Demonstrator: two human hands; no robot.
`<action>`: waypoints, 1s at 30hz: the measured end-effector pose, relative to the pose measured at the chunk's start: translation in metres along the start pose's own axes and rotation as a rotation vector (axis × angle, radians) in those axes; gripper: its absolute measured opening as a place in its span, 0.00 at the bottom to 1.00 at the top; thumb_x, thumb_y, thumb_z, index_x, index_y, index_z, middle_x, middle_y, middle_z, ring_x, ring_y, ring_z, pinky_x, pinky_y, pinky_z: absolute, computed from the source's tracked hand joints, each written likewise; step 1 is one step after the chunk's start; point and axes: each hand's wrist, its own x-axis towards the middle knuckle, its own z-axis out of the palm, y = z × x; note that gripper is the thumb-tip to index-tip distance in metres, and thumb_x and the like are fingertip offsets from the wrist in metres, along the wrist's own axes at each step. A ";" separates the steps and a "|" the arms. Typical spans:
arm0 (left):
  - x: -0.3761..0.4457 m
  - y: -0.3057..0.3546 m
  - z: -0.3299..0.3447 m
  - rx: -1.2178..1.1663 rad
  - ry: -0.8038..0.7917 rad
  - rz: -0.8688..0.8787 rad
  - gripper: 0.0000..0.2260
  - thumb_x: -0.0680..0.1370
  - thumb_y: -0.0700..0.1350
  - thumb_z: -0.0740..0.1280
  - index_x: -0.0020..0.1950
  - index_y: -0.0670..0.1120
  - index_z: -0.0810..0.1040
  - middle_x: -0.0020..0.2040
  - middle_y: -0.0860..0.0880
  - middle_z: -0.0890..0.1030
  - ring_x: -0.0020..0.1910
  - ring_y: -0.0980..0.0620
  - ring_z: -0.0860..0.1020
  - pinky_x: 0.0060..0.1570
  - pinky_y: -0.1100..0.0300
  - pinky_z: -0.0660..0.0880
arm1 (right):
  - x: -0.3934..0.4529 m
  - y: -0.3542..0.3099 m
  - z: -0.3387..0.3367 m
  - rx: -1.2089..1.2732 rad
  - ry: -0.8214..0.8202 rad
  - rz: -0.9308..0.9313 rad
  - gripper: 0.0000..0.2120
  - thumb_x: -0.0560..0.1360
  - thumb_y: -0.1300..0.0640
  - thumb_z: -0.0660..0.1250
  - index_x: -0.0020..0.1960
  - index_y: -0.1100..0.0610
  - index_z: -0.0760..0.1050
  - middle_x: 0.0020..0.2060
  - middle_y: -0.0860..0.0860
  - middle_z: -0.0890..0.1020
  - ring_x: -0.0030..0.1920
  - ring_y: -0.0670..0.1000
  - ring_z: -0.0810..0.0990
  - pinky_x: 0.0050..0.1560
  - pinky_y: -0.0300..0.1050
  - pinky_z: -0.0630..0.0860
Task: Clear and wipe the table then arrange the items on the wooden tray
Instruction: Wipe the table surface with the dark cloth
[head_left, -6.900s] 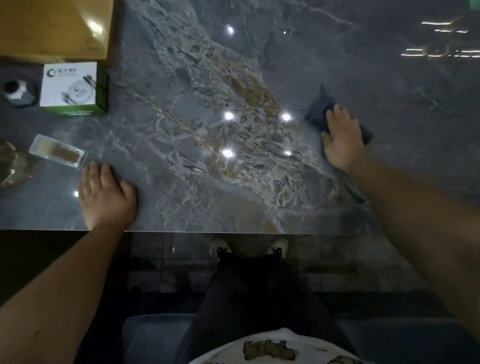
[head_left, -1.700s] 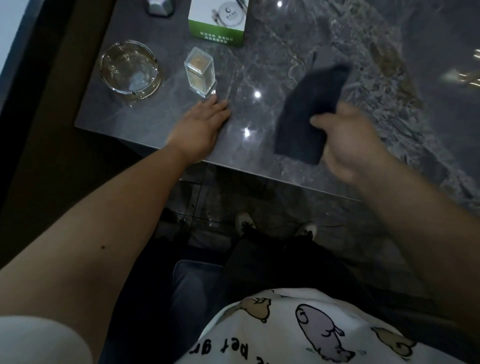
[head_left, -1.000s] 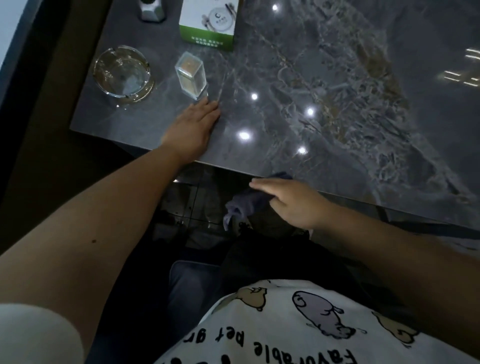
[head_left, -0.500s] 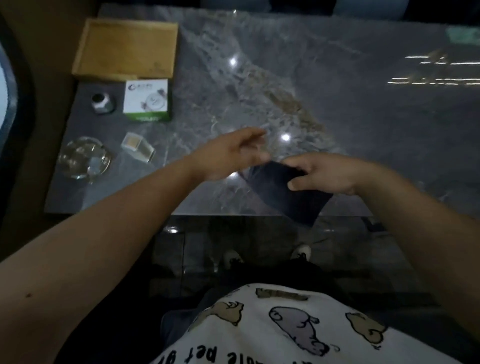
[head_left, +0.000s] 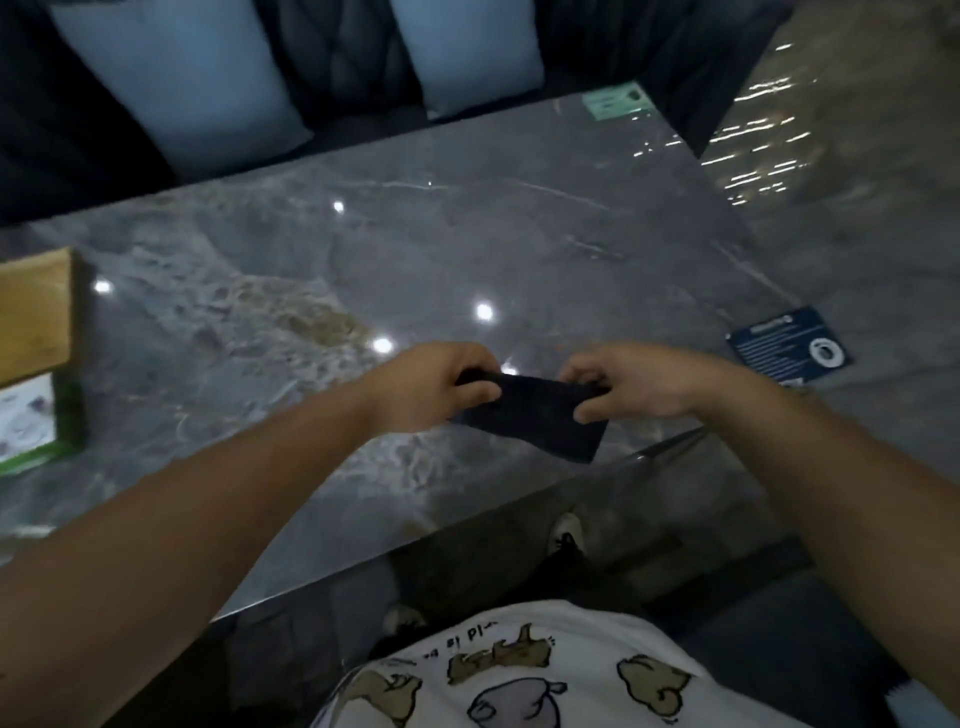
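A dark folded cloth (head_left: 535, 415) hangs just above the grey marble table (head_left: 467, 249), near its front edge. My left hand (head_left: 431, 387) pinches the cloth's left end and my right hand (head_left: 634, 382) pinches its right end. The wooden tray (head_left: 31, 306) shows only as a corner at the far left edge of the view. A white and green box (head_left: 36, 423) lies on the table just in front of the tray, partly cut off by the frame.
A dark blue card (head_left: 787, 345) lies at the table's right edge and a pale green card (head_left: 615, 101) at its far right corner. Pale cushions (head_left: 176, 78) on a dark sofa stand behind the table. My feet show under the near edge.
My left hand has joined my right on the cloth, which now stretches folded between both. The view has swung right, so the ashtray and the clear box are out of frame.
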 end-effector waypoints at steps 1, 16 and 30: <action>0.020 0.008 0.007 -0.009 -0.015 -0.009 0.08 0.80 0.52 0.63 0.57 0.53 0.76 0.46 0.58 0.77 0.42 0.61 0.74 0.38 0.71 0.67 | -0.003 0.019 -0.014 -0.028 0.030 0.011 0.09 0.73 0.59 0.71 0.49 0.47 0.75 0.42 0.39 0.80 0.38 0.33 0.77 0.37 0.25 0.69; 0.269 0.079 0.105 0.331 0.267 0.148 0.09 0.74 0.40 0.69 0.53 0.40 0.79 0.46 0.38 0.78 0.41 0.38 0.76 0.38 0.53 0.70 | 0.032 0.236 -0.157 -0.561 0.447 0.060 0.08 0.74 0.60 0.64 0.52 0.55 0.78 0.48 0.56 0.80 0.48 0.59 0.78 0.44 0.48 0.70; 0.214 0.056 0.195 0.593 -0.087 0.062 0.29 0.79 0.59 0.52 0.74 0.41 0.65 0.75 0.41 0.65 0.75 0.42 0.61 0.72 0.42 0.58 | 0.003 0.302 -0.065 -0.792 0.274 -0.092 0.27 0.77 0.42 0.54 0.67 0.58 0.72 0.69 0.57 0.71 0.70 0.56 0.69 0.67 0.57 0.67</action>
